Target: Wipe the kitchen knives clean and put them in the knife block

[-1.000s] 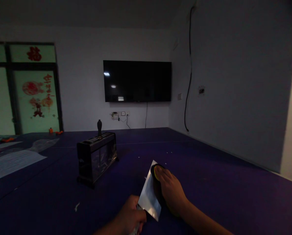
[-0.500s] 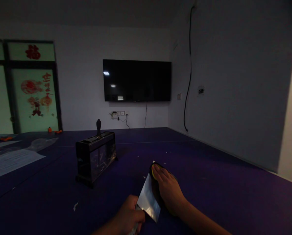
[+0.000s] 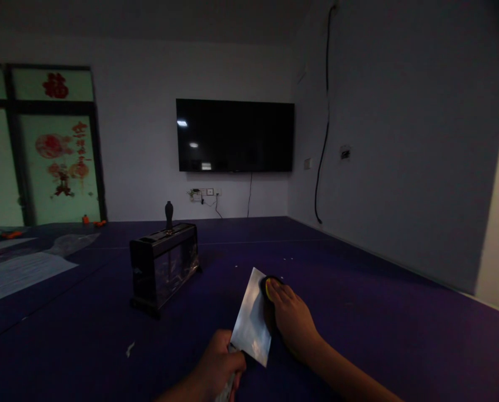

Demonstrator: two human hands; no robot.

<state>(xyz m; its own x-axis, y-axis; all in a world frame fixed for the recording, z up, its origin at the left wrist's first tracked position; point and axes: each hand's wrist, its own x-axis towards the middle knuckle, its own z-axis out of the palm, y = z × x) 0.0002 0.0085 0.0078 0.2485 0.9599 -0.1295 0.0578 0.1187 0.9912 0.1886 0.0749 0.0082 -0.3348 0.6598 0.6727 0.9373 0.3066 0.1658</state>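
My left hand (image 3: pixel 217 365) is closed around the handle of a broad steel cleaver (image 3: pixel 252 325), whose blade stands on edge above the dark purple surface (image 3: pixel 358 312). My right hand (image 3: pixel 290 315) lies flat just right of the blade, fingers stretched forward and pressing down on a dark round thing with a yellow-green part (image 3: pixel 269 286) showing at the fingertips. Most of that thing is hidden under my hand. The blade's flat side faces me and sits close against the thing.
A black box with a glass front and a dark knob on top (image 3: pixel 164 265) stands to the left. White sheets (image 3: pixel 21 268) lie at far left. A wall television (image 3: pixel 235 135) hangs ahead, and a wall runs along the right.
The cleaver blade has risen and shifted slightly left and forward. My right hand has stayed on the round thing, sliding a little forward. The view has tilted slightly.
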